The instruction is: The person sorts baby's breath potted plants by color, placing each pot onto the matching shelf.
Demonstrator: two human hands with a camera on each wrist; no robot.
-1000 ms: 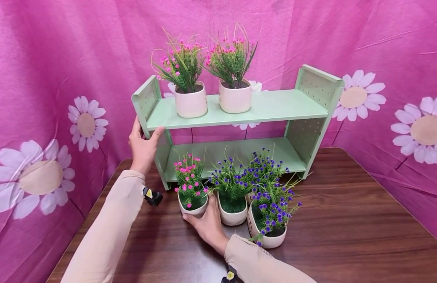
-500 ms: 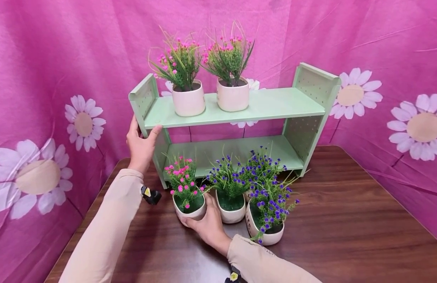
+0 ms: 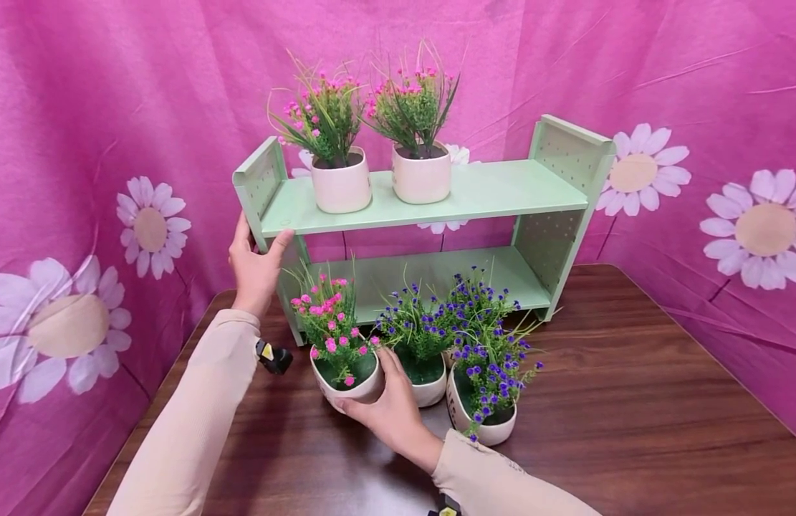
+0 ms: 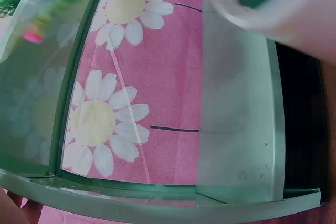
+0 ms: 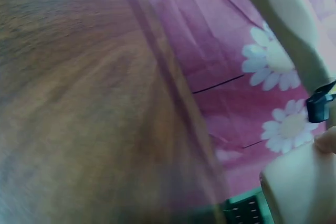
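Note:
My left hand [image 3: 254, 269] grips the left side of a pale green two-tier shelf [image 3: 501, 190], its thumb on the upper board's front edge and some fingers hidden behind the side panel. My right hand [image 3: 394, 408] holds a white flowerpot [image 3: 349, 387] with pink flowers by its right side and front, in front of the shelf's left end. This pot leans slightly; whether its base touches the table I cannot tell. In the left wrist view the flowerpot [image 4: 294, 11] is blurred near the lower board; in the right wrist view the flowerpot [image 5: 302, 182] shows beside my thumb.
Two pink-flowered pots [image 3: 342, 188] [image 3: 421, 177] stand on the upper board. Right of my right hand, several pots with blue-purple flowers [image 3: 491, 387] crowd together on the brown wooden table [image 3: 636, 401]. A pink cloth [image 3: 178, 86] with large daisies hangs behind.
The pink-flowered pot in my right hand has moved slightly left and tilted, drawing away from the purple-flowered pots. My left hand stays on the shelf; the view has shifted slightly.

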